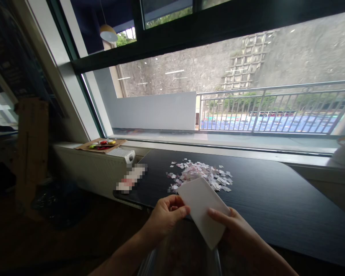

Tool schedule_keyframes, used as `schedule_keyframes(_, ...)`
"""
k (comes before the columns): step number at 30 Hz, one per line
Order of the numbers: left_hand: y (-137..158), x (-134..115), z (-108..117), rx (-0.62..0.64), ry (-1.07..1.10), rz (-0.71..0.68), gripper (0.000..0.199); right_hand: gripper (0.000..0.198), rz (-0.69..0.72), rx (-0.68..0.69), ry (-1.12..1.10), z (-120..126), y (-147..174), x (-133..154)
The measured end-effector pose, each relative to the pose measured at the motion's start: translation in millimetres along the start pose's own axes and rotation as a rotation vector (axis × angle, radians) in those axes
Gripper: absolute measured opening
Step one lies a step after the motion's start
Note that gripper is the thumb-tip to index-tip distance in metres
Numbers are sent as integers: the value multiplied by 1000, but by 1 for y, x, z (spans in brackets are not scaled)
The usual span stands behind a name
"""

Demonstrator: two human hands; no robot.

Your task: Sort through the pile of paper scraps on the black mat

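A white rectangular piece of folded paper or card [202, 209] is held up at the near edge of the dark table, tilted. My right hand [228, 224] grips it along its right side, thumb on the face and fingers behind. At its left edge, my left hand [171, 211] is closed, thumb and forefinger pinched on the paper's side. Just beyond the paper lies a heap of small torn paper scraps [201, 171], white with some pinkish bits. Below the hands, a clear-sided container [184, 257] shows dimly; its contents cannot be made out.
The dark table [264, 191] runs along a window sill. A blurred-out strip [131, 179] lies at its left end. Beside it stands a white radiator [97, 161] with a brown board [83, 147] bearing colourful items. A black plastic bag [60, 203] and cardboard [31, 153] stand left.
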State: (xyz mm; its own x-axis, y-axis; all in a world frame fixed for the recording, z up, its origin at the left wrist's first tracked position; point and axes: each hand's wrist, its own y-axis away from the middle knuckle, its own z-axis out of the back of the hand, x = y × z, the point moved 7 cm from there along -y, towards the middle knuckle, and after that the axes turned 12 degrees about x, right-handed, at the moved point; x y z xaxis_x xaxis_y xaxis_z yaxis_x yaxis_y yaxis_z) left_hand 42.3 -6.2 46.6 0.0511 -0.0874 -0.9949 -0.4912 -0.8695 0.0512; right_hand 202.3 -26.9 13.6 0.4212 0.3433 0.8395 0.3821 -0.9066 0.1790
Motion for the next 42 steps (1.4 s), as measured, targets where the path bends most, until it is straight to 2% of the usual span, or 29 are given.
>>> schedule_keyframes(3, 0, -4, -4, -49, 5, -22, 35, 37, 3, 10, -41, -2, 1, -3)
schedule_keyframes(6, -2, -5, 4, -128, -19, -29, 31, 37, 24, -15, -40, 1, 3, -6)
schedule_keyframes(10, -6, -10, 36, -308, 30, -90, 28, 43, -16, -61, 37, 11, 11, -11)
schedule_keyframes(12, -5, -15, 52, -368, -64, -119, 28, 43, -29, -106, 62, 17, 17, -9)
schedule_keyframes(13, -3, -19, 58, -381, -187, -136, 27, 43, -22, -136, 66, 20, 21, -7)
schedule_keyframes(15, 4, -26, 59, -364, -566, -190, 28, 41, 8, -200, 65, 26, 27, 0)
schedule_keyframes(18, 20, -22, 42, -292, -1169, -308, 22, 38, 36, -259, 68, 32, 33, 7)
schedule_keyframes(21, 34, -4, 28, -234, -1450, -381, 31, 38, 28, -247, 98, 31, 33, 8)
schedule_keyframes(26, 39, 7, 18, -157, -1516, -415, 33, 40, 30, -245, 130, 30, 33, 7)
schedule_keyframes(37, 31, 2, 6, -57, -1633, -419, 35, 40, 25, -231, 124, 29, 32, 7)
schedule_keyframes(42, 29, -5, 5, -70, -1609, -422, 30, 37, 35, -216, 125, 30, 31, 7)
